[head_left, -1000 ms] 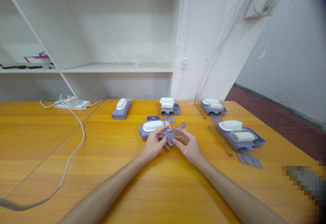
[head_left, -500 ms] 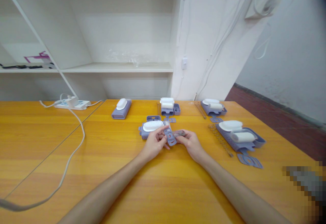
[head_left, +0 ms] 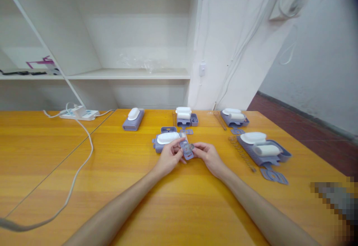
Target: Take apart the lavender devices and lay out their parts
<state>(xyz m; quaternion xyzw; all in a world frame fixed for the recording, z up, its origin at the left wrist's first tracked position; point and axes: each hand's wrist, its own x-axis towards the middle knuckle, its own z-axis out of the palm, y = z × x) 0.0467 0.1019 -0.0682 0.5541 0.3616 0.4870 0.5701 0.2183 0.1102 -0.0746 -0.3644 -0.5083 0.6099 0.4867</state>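
Note:
My left hand [head_left: 168,159] pinches a flat purple plastic piece [head_left: 188,155] with ring-shaped cut-outs, tilted above the table. My right hand [head_left: 209,157] is closed on a small greyish metal spring [head_left: 191,147], bunched and blurred, which overlaps the upper right side of the flat piece. Whether the two parts touch or are joined I cannot tell. Just behind my left hand lies a purple case [head_left: 159,148] with a white bristled brush head [head_left: 167,138] on top. A pale roller [head_left: 184,136] beside it is partly hidden by my fingers.
Similar purple cases with white parts stand at the back left [head_left: 133,124], back middle [head_left: 184,124], back right [head_left: 226,118] and right [head_left: 247,152]. Loose springs [head_left: 243,156] lie beside some. A power strip [head_left: 79,114] and white cable [head_left: 81,164] occupy the left.
My right hand has brought the spring a little leftward, from beside the flat purple piece to over it. The left hand and the cases have stayed where they were.

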